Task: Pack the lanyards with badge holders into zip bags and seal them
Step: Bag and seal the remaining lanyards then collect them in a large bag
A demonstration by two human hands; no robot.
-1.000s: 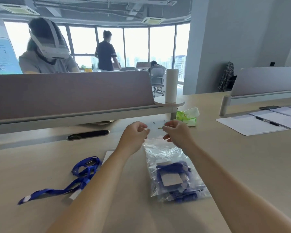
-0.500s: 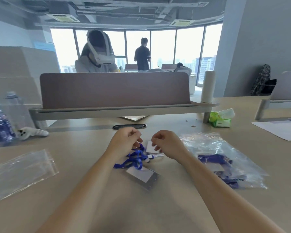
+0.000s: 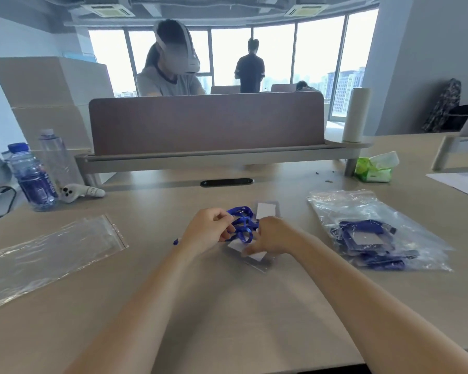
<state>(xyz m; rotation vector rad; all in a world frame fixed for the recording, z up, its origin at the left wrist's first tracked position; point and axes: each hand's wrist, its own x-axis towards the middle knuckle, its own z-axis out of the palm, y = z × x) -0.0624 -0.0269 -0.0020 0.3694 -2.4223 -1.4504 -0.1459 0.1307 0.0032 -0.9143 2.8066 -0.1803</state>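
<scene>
Gathering the blue lanyard (image 3: 243, 225) mid-desk, the left hand (image 3: 208, 230) pinches a ribbon loop; the right hand (image 3: 273, 236) curls round the other side, thumb on the badge holder (image 3: 256, 256). Light and floppy, I'd judge; the stiff, slick holder looks the surer hold. The bottle (image 3: 33, 182) label is unreadable.

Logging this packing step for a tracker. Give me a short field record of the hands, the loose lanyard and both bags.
left hand: pinches blue ribbon lanyard
right hand: holds clear badge holder with white card
empty bag: clear plastic zip bag, flat, left of hands
filled bag: clear plastic bag of blue lanyards, right of hands
surface: beige desk
</scene>
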